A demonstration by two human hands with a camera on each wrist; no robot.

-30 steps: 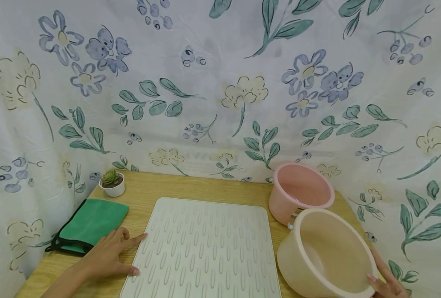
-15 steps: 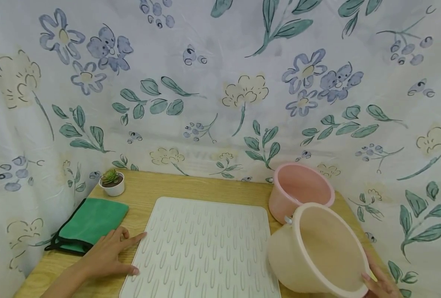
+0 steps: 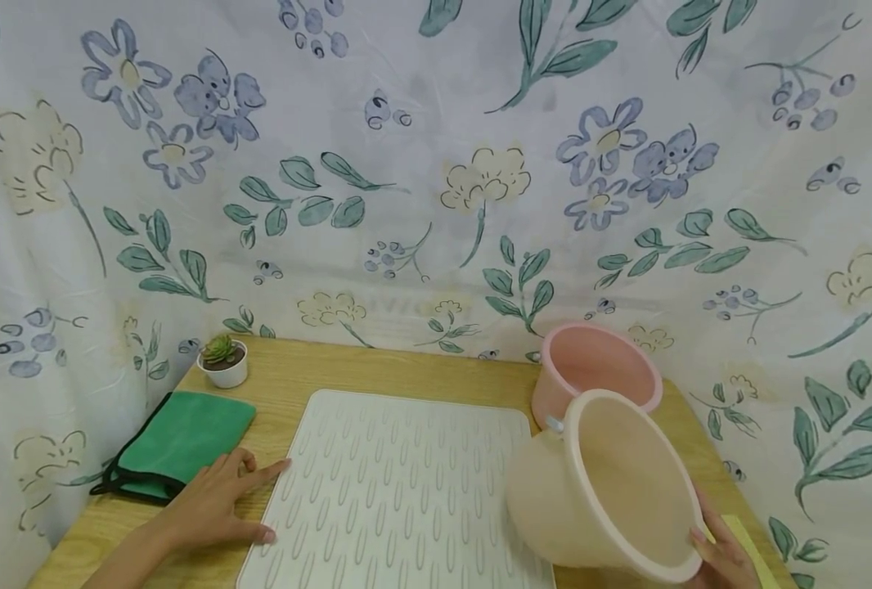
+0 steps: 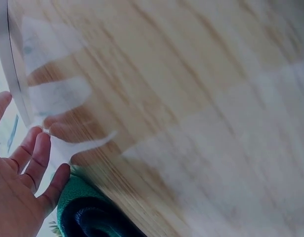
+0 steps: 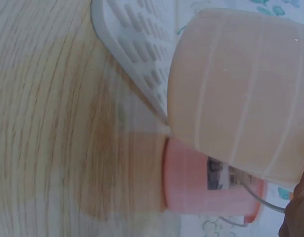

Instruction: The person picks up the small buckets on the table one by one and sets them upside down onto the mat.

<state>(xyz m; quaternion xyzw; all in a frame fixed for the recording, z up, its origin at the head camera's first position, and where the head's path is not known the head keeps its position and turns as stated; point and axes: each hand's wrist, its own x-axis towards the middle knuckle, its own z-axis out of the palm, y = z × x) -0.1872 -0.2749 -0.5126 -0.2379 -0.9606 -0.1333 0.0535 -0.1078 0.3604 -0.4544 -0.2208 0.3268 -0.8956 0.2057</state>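
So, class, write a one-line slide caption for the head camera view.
Right hand tilts a beige bucket beside a pink bucket, while the left hand rests at the ribbed mat.

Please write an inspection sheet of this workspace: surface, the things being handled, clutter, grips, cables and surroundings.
Surface: wooden table with a ribbed white mat lying flat on it.
Things in hand: beige bucket tilted, its mouth toward the camera, over the mat's right edge; pink bucket upright behind it.
Clutter: folded green cloth at the left; small potted succulent at the back left; a yellow item at the right edge, mostly hidden.
Grips: left hand rests flat, fingers on the mat's left edge; right hand holds the beige bucket's rim.
Cables: nothing seen.
Surroundings: floral curtain behind and beside the table.
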